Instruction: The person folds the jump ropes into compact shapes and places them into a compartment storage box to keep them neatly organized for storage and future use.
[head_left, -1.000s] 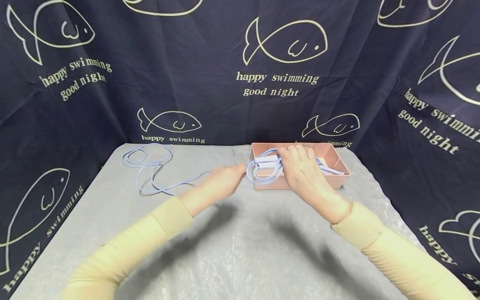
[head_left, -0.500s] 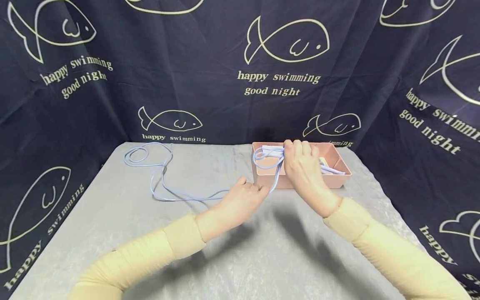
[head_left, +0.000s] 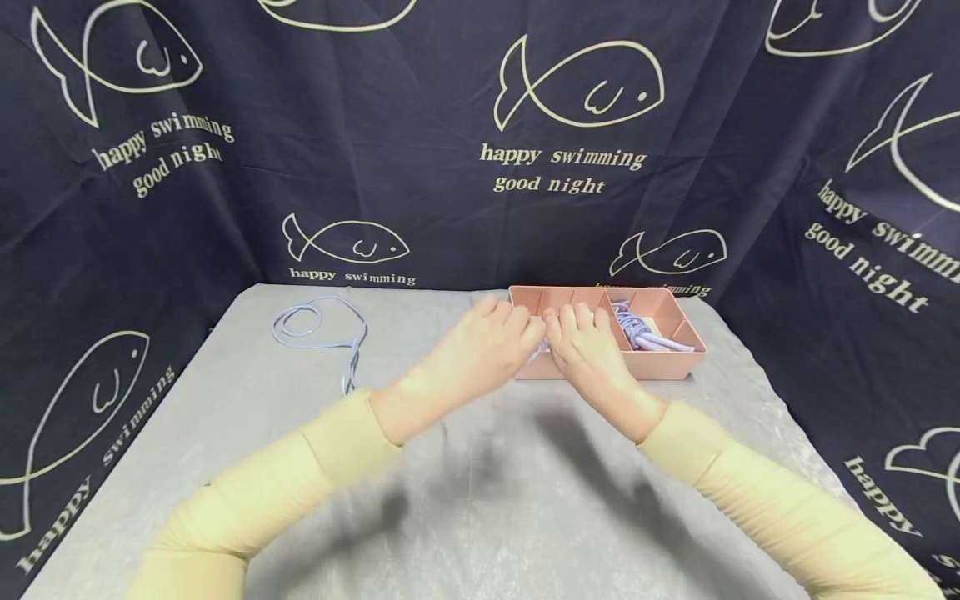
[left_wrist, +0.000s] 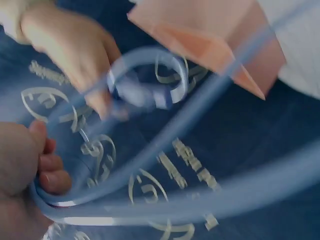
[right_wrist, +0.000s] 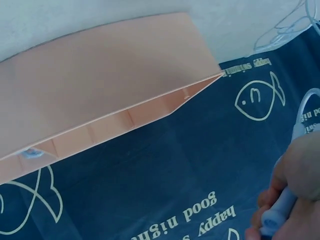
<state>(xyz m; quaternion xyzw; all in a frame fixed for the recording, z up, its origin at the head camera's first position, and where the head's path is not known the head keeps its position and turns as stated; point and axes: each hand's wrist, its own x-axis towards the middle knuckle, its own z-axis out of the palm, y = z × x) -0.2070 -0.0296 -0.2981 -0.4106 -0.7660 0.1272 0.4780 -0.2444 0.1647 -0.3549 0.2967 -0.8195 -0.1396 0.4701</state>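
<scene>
A light-blue jump rope (head_left: pixel 360 333) runs between my hands, and its loose end lies looped on the table at the left. Near the pink box, my left hand (head_left: pixel 491 342) curls its fingers around doubled cord, seen in the left wrist view as blue strands (left_wrist: pixel 125 172). My right hand (head_left: pixel 588 346) is beside it, over the box's left part. In the right wrist view it grips a pale-blue handle (right_wrist: pixel 280 210) with a rounded end. A small coil of cord (left_wrist: pixel 147 52) hangs by the right hand. In the head view the hands hide most of the held bundle.
The pink box (head_left: pixel 660 365) stands at the back right of the grey-covered table (head_left: pixel 480 500), a divider inside it. Its right compartment holds another bundled blue cord (head_left: pixel 636 329) with pale rods. Dark fish-print cloth (head_left: pixel 420 108) hangs behind and on both sides.
My left hand swung down in front of the box, then rose beside the right hand, drawing cord with it. The right hand shifted slightly left, and the cord on the table slid rightward.
</scene>
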